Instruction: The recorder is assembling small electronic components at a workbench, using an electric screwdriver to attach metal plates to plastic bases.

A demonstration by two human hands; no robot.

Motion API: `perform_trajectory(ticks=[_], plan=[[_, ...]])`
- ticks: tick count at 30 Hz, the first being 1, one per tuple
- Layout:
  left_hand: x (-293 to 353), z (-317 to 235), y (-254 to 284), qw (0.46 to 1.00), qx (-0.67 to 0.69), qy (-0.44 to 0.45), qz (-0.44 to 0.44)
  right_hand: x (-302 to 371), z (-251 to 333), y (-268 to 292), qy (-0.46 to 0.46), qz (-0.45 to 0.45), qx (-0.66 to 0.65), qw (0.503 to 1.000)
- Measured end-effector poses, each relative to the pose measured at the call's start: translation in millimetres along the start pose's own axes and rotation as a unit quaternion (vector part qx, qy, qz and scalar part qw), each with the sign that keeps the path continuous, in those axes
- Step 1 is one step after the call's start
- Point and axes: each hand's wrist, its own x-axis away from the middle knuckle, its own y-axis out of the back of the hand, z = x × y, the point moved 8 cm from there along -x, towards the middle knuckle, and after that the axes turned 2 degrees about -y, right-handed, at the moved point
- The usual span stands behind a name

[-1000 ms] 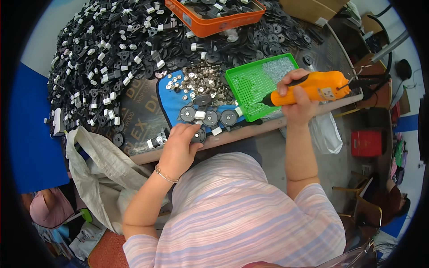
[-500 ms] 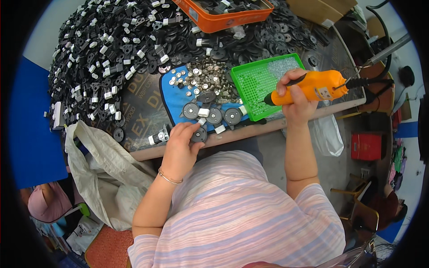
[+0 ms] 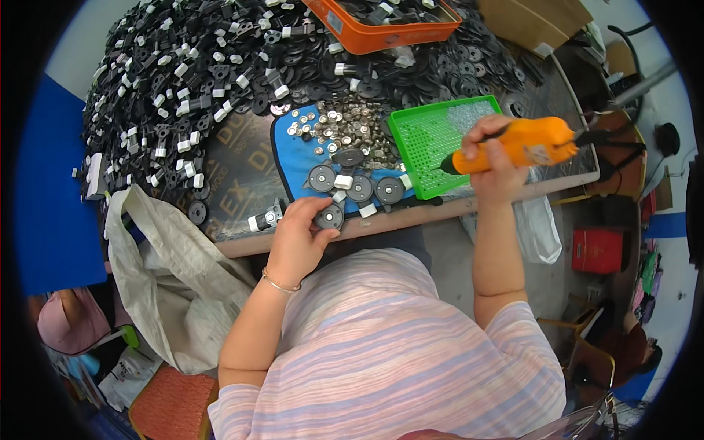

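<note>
My left hand (image 3: pixel 298 238) grips a round black plastic part (image 3: pixel 329 215) at the table's near edge, fingers and thumb around its rim. Beside it on the blue mat (image 3: pixel 291 163) sit several similar black discs (image 3: pixel 359 188) with white tabs. My right hand (image 3: pixel 493 163) is wrapped round an orange electric screwdriver (image 3: pixel 534 141). The black tip of that tool hangs over the green perforated tray (image 3: pixel 420 147), which has a heap of tiny silvery pieces (image 3: pixel 471 116) at its far end. Small round metal parts (image 3: pixel 354 132) are piled on the mat. A black-and-white part (image 3: pixel 265 218) lies left of my left hand.
A big heap of black and white parts (image 3: pixel 176 88) covers the table's left and back. Behind stand an orange tin (image 3: pixel 396 38) and a cardboard box (image 3: pixel 539 26). A whitish sack (image 3: pixel 165 271) hangs at the near left edge. Other people sit at both sides.
The view has shifted slightly, so the table things appear a little further right. My left hand still holds the black part, and the screwdriver stays over the green tray.
</note>
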Motion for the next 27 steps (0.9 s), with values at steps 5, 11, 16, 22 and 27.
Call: perform_trajectory(ticks=[5, 11, 16, 22, 27], plan=[[1, 4, 0, 1.0, 0.014, -0.005, -0.01, -3, 22, -43, 0.004, 0.08, -0.118, 0.99], [0, 3, -1, 1.0, 0.013, 0.018, 0.008, 24, -21, -114, -0.115, 0.162, -0.106, 0.974], [0, 1, 0, 1.0, 0.028, 0.008, -0.004, 25, -34, -141, -0.084, 0.224, -0.049, 0.97], [1, 2, 0, 1.0, 0.024, 0.002, -0.003, 31, -49, -146, -0.111, 0.239, -0.05, 0.963], [1, 0, 0, 1.0, 0.011, 0.001, 0.002, 34, -54, -147, -0.126, 0.198, -0.095, 0.967]])
